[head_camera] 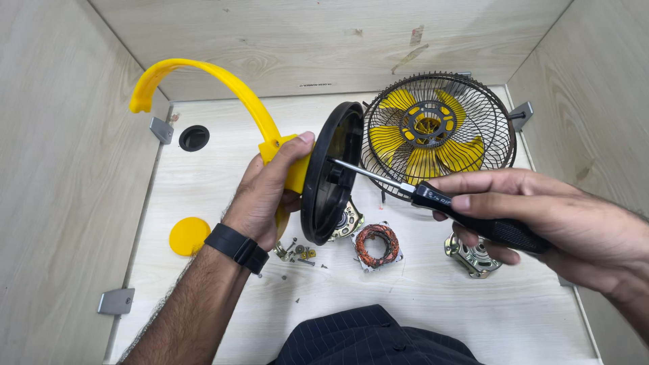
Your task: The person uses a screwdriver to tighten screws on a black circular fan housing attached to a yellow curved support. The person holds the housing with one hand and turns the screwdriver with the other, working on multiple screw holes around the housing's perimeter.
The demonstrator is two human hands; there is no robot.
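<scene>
Bright yellow arc bracket (pixel 203 81) by the left fingers (pixel 287 159), black round housing (pixel 331 172), black-handled screwdriver (pixel 466 209) under the right fingers (pixel 487 186). Beyond them, yellow blades behind a black wire grille (pixel 438 132) (copper-orange stator coil (pixel 377 245) below), pale woodgrain desk (pixel 439 304).

Stator (pixel 377 245) on table (pixel 433 311) between motor housing (pixel 472 255) and screws (pixel 297 254), fan (pixel 438 134) behind.

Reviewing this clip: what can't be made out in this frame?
- Head view: the screwdriver tip and any screw it meets are hidden inside the black round housing.
- The part below the housing is mostly covered by it.
- The small screws and bits on the table are too small to count or sort.
- The left hand covers the yellow bracket's joint.
- The right hand hides the handle's end.
</scene>
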